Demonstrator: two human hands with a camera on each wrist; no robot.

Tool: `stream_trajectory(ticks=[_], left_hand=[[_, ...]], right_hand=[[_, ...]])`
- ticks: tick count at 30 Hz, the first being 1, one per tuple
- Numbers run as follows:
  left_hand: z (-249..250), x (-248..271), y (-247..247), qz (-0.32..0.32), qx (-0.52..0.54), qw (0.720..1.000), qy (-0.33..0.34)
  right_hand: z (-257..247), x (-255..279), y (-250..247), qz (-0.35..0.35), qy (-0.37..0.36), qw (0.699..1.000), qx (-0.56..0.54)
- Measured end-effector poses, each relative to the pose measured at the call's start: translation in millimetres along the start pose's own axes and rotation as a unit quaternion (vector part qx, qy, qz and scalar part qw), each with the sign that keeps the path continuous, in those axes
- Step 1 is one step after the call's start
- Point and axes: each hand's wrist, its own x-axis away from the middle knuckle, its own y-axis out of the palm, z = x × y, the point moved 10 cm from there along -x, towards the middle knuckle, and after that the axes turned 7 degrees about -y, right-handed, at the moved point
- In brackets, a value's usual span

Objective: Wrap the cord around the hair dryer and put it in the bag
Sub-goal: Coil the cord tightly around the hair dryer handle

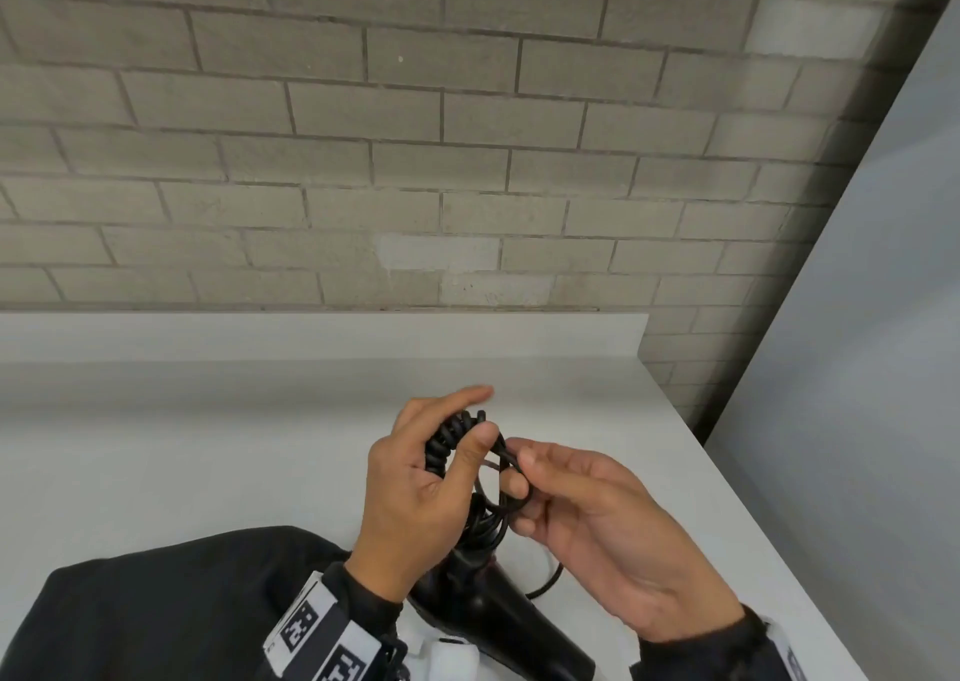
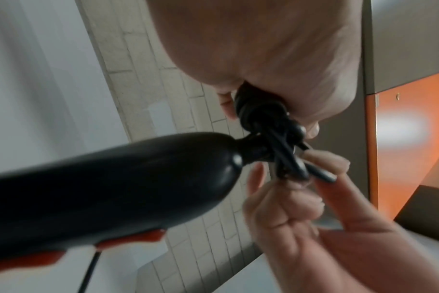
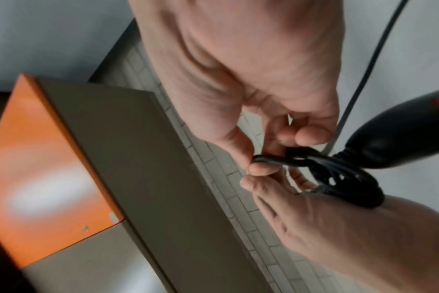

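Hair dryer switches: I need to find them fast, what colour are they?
Red-orange, on the black hair dryer; the switches show best in the left wrist view.

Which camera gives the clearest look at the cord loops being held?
The right wrist view: the cord loops show separately beside the hair dryer, pinched by the right hand. The head view shows the coil partly behind the left hand. The left wrist view is blurred.

White countertop [image 1: 218,420] with a raised back lip, set against a wall of grey bricks [image 1: 363,109] with darker mortar lines. Pale flat panel [image 1: 857,317] to the right, beside the counter's end. Orange-fronted cabinet [image 3: 38,158] with grey-brown sides overhead, possibly with a small metal fitting near one corner; blurred in both wrist views.
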Motion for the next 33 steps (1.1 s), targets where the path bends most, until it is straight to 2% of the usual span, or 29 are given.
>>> stream_trajectory(ticks=[3,5,7,10,12,13,14,17,19,21,24,26,28,30,33], left_hand=[[4,-1,2,-0.002,0.003,1.000,0.019],[4,-3,3,-0.001,-0.001,1.000,0.022],[3,-5,2,0.007,-0.003,1.000,0.019],[3,-6,-1,0.023,-0.015,0.999,0.021],[3,-6,1,0.022,-0.023,0.999,0.029],[4,-5,3,0.020,-0.026,0.999,0.034],[4,-5,3,0.020,-0.030,0.999,0.039],[2,-5,3,0.022,-0.041,0.998,0.049],[3,-5,2,0.025,-0.049,0.997,0.062],[8,-5,2,0.022,-0.067,0.994,0.089],[12,-3,6,0.017,-0.067,0.992,0.106],[6,-4,6,0.019,-0.029,0.996,0.078],[1,-4,4,0.023,-0.013,0.998,0.059],[-1,-5,2,0.028,-0.013,0.998,0.052],[1,-6,0,0.032,-0.019,0.998,0.052]], right_hand=[[2,-2,-3,0.004,-0.030,0.999,-0.017],[-4,2,-7,0.025,-0.097,0.993,0.056],[-12,10,-7,0.046,-0.182,0.965,0.183],[-18,26,2,0.072,-0.271,0.898,0.339],[-21,34,4,0.101,-0.305,0.868,0.379],[-24,36,3,0.117,-0.308,0.865,0.379],[-24,36,1,0.131,-0.299,0.870,0.369],[-23,34,-7,0.147,-0.231,0.921,0.277],[-25,35,-13,0.152,-0.179,0.957,0.172],[-19,32,-12,0.116,-0.104,0.988,0.018],[-15,30,-9,0.061,-0.036,0.986,-0.149],[-19,27,-11,0.047,-0.065,0.983,-0.167],[-22,26,-13,0.043,-0.130,0.983,-0.121],[-26,30,-14,0.049,-0.212,0.975,-0.040],[-25,37,-14,0.065,-0.300,0.943,0.127]])
